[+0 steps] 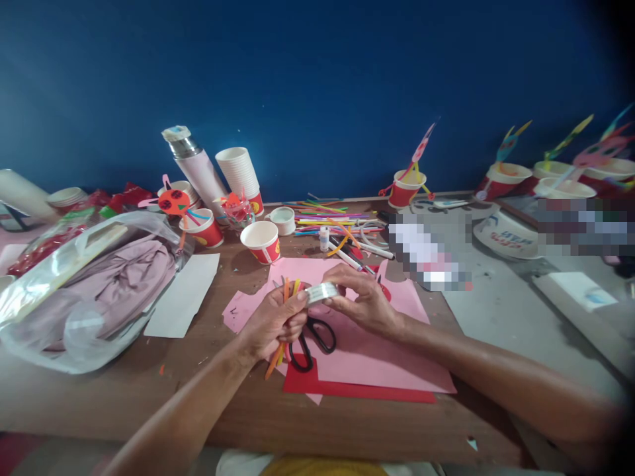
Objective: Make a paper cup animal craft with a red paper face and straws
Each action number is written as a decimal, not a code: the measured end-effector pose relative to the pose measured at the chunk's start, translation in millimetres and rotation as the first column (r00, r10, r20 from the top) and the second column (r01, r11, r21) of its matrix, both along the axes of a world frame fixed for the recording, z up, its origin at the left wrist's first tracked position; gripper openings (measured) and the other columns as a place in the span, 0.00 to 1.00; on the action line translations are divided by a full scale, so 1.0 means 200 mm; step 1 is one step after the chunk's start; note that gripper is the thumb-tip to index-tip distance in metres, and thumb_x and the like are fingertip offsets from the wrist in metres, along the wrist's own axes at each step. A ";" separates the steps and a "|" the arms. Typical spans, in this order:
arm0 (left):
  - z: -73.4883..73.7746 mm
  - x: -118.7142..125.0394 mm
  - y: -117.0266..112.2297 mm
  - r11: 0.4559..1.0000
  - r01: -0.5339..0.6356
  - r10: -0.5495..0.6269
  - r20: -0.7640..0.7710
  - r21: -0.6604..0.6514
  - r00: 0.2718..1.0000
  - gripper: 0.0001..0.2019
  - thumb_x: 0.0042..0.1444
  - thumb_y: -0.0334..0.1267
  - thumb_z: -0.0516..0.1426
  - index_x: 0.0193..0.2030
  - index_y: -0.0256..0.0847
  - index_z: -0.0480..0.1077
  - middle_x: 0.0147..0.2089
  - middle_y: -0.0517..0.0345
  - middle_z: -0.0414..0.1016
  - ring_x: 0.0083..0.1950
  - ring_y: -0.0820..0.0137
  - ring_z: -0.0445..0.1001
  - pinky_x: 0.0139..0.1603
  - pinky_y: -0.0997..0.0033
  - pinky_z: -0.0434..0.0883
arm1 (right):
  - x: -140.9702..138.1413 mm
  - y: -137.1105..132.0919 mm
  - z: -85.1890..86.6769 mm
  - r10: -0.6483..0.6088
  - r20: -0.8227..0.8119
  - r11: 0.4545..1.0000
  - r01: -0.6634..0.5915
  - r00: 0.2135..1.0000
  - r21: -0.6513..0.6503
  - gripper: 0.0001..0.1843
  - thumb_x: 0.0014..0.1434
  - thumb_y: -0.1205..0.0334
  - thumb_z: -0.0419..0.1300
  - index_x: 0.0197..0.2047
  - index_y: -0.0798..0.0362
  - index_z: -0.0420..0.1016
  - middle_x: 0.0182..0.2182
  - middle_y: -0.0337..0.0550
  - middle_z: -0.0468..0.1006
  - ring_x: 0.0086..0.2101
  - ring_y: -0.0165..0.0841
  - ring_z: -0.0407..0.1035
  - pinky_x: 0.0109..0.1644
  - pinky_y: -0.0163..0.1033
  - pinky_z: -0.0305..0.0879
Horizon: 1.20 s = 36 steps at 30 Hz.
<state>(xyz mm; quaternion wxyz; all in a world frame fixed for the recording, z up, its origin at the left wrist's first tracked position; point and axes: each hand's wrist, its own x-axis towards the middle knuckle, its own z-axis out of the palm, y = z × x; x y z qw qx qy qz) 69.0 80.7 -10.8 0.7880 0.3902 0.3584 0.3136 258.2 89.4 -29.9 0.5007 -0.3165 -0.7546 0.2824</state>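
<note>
My left hand [272,324] grips a bundle of orange and yellow strips [284,317], probably pipe cleaners or straws, and they stick out above and below the fist. My right hand [362,301] pinches a narrow roll of clear tape [321,293], and my left thumb nearly meets its other side. Below my hands, black-handled scissors [312,344] lie on pink paper sheets [367,357], partly hidden by my left hand. A red paper sheet [357,390] sticks out under the pink.
A wooden table [238,413] holds paper cups, a stack of white cups, a steel-topped flask, and several coloured straws. A plastic bag with mauve cloth lies at left. Decorated cups stand along the back and right, before a blue wall. Blurred patches hide some objects at right.
</note>
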 end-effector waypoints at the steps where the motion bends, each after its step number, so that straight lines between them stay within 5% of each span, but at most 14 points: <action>1: 0.00 0.00 0.00 1.000 -0.022 0.022 -0.007 0.010 1.000 0.15 0.50 0.47 0.59 0.31 0.40 0.60 0.16 0.73 0.51 0.14 0.85 0.42 0.13 0.84 0.43 | 0.00 0.00 0.01 0.000 0.007 1.000 0.000 1.000 -0.004 0.07 0.54 0.62 0.61 0.37 0.54 0.73 0.33 0.43 0.73 0.33 0.31 0.66 0.34 0.36 0.63; 9: 0.01 0.01 -0.02 0.973 -0.140 0.170 -0.163 0.183 0.972 0.15 0.46 0.46 0.62 0.35 0.38 0.66 0.14 0.72 0.53 0.13 0.84 0.48 0.13 0.83 0.49 | 0.06 0.00 0.09 0.182 0.027 0.968 -0.175 0.983 -0.180 0.13 0.58 0.59 0.56 0.44 0.56 0.71 0.39 0.46 0.73 0.36 0.31 0.67 0.37 0.37 0.65; 14: 0.04 0.02 -0.05 0.954 -0.170 0.245 -0.315 0.247 0.917 0.18 0.43 0.48 0.63 0.36 0.37 0.68 0.14 0.70 0.58 0.13 0.81 0.55 0.12 0.82 0.54 | 0.07 -0.01 0.14 0.169 0.115 0.966 -0.141 0.979 -0.217 0.10 0.57 0.63 0.57 0.42 0.56 0.72 0.40 0.46 0.74 0.36 0.31 0.69 0.38 0.37 0.67; 19: 0.04 0.02 -0.08 0.949 -0.131 0.221 -0.306 0.287 0.926 0.16 0.46 0.46 0.62 0.37 0.38 0.67 0.22 0.64 0.69 0.19 0.75 0.68 0.18 0.78 0.66 | 0.06 -0.04 0.19 0.113 0.175 0.967 -0.067 0.978 -0.246 0.09 0.53 0.67 0.58 0.39 0.55 0.72 0.38 0.44 0.74 0.34 0.30 0.69 0.36 0.35 0.67; 29: 0.03 0.02 -0.08 0.897 -0.129 0.296 -0.356 0.423 0.887 0.12 0.48 0.43 0.61 0.34 0.37 0.71 0.19 0.66 0.62 0.19 0.80 0.58 0.19 0.81 0.58 | 0.03 -0.04 0.14 0.014 0.049 0.968 -0.001 0.999 -0.252 0.12 0.48 0.78 0.50 0.29 0.55 0.71 0.33 0.42 0.75 0.34 0.30 0.69 0.36 0.36 0.65; 32: 0.02 0.01 -0.08 0.902 -0.140 0.299 -0.358 0.409 0.884 0.13 0.48 0.44 0.61 0.35 0.37 0.71 0.17 0.67 0.60 0.18 0.81 0.55 0.17 0.81 0.56 | 0.04 -0.02 0.13 0.093 -0.038 0.920 -0.100 0.995 -0.378 0.11 0.51 0.76 0.51 0.32 0.54 0.71 0.35 0.42 0.74 0.36 0.31 0.69 0.38 0.37 0.65; 36: 0.01 0.02 -0.07 0.904 -0.155 0.305 -0.349 0.397 0.886 0.14 0.47 0.45 0.61 0.36 0.37 0.71 0.15 0.68 0.57 0.16 0.81 0.52 0.14 0.81 0.51 | 0.03 -0.02 0.13 0.216 -0.209 0.777 -0.298 0.954 -0.555 0.05 0.54 0.68 0.55 0.36 0.54 0.68 0.38 0.43 0.72 0.32 0.29 0.68 0.37 0.37 0.65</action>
